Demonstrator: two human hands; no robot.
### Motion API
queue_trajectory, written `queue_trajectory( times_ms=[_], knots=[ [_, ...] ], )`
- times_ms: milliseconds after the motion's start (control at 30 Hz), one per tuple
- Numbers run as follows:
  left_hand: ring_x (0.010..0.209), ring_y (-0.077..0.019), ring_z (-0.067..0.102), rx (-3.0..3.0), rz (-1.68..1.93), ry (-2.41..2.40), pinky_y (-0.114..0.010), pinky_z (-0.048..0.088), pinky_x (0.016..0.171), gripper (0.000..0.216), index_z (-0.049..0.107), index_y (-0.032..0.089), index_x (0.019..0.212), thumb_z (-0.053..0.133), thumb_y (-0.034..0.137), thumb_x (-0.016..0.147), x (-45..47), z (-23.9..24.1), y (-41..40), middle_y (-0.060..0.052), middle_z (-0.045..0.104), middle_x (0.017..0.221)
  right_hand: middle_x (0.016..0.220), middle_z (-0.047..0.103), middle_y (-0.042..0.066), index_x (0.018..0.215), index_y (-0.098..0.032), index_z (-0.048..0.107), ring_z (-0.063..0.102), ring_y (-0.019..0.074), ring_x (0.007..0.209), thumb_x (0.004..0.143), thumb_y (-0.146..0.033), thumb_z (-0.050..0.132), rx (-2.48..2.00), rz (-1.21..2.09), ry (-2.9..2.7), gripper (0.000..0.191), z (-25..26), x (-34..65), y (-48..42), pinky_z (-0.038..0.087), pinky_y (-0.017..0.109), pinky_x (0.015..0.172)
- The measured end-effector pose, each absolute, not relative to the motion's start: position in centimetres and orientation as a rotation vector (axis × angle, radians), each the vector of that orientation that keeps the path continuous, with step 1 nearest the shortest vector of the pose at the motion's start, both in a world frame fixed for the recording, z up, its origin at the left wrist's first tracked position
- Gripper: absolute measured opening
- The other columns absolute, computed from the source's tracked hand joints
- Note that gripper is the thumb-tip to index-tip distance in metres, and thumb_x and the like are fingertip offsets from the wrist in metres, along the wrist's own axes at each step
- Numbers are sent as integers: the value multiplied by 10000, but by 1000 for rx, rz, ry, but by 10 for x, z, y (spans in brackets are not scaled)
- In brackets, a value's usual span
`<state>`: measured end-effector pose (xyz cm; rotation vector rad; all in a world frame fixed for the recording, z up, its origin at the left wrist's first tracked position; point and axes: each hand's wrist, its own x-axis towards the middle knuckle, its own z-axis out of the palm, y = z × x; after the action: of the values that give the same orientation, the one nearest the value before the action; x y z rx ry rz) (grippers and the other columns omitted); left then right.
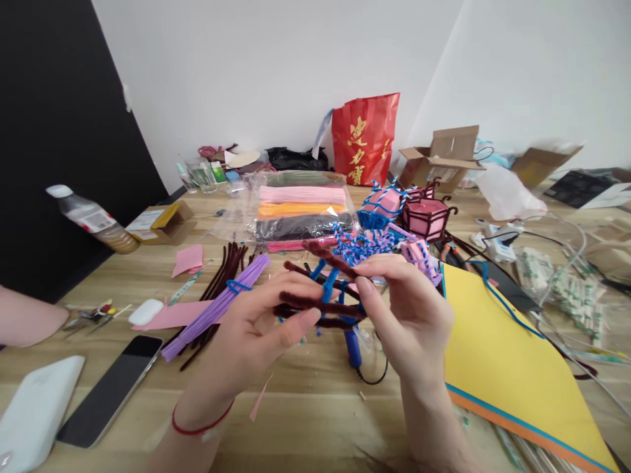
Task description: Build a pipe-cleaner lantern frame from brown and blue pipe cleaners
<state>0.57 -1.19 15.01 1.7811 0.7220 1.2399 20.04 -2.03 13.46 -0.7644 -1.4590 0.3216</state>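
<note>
My left hand and my right hand are raised above the wooden table, both pinched on a small frame of dark brown pipe cleaners joined with blue ones. My left thumb presses the brown stems from the front. My right thumb and forefinger grip the frame's right end. A bundle of purple pipe cleaners and loose dark brown ones lie just left of my hands. A blue tool with a black cord lies beneath the frame.
Yellow sheets lie to the right. Packs of coloured pipe cleaners, pink and blue lantern models, a red bag and boxes stand behind. A phone, a white case, a bottle and another person's arm are at left.
</note>
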Motion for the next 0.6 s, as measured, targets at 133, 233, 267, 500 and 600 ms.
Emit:
queue_trajectory(
  times_ms=[133, 233, 267, 500, 600],
  knots=[
    [921, -223, 706, 1801, 1248, 753, -362, 597, 803, 149, 774, 254, 977, 670, 362, 975, 6, 149, -11, -54, 764, 974, 967, 741, 33, 1066, -268, 719, 694, 212, 947, 942, -132, 660, -783, 324, -1484, 193, 133, 201, -20, 579, 380, 804],
    [899, -204, 685, 1818, 1271, 770, -330, 578, 782, 144, 777, 269, 980, 663, 358, 982, 8, 149, -13, -35, 759, 954, 962, 733, 32, 1058, -267, 708, 694, 209, 952, 949, -128, 648, -764, 326, -1492, 186, 133, 200, -20, 583, 373, 804],
    [893, -200, 681, 1820, 1284, 782, -325, 572, 779, 140, 778, 273, 973, 665, 355, 981, 9, 149, -13, -28, 757, 947, 958, 730, 31, 1054, -267, 704, 693, 209, 952, 953, -127, 642, -757, 324, -1496, 183, 133, 200, -20, 583, 373, 806],
    [883, -213, 676, 1802, 1325, 817, -374, 567, 845, 146, 762, 254, 903, 663, 332, 976, 13, 154, -17, -31, 761, 944, 1038, 717, 44, 1162, -274, 667, 670, 243, 1028, 856, -178, 782, -704, 345, -1605, 341, 139, 203, -24, 568, 409, 883],
    [900, -219, 679, 1850, 1324, 840, -368, 558, 834, 127, 757, 248, 922, 663, 318, 972, 13, 155, -17, -36, 755, 942, 1088, 699, 49, 1192, -288, 653, 656, 247, 1066, 850, -166, 784, -711, 333, -1670, 386, 141, 202, -24, 564, 417, 920]
  ],
)
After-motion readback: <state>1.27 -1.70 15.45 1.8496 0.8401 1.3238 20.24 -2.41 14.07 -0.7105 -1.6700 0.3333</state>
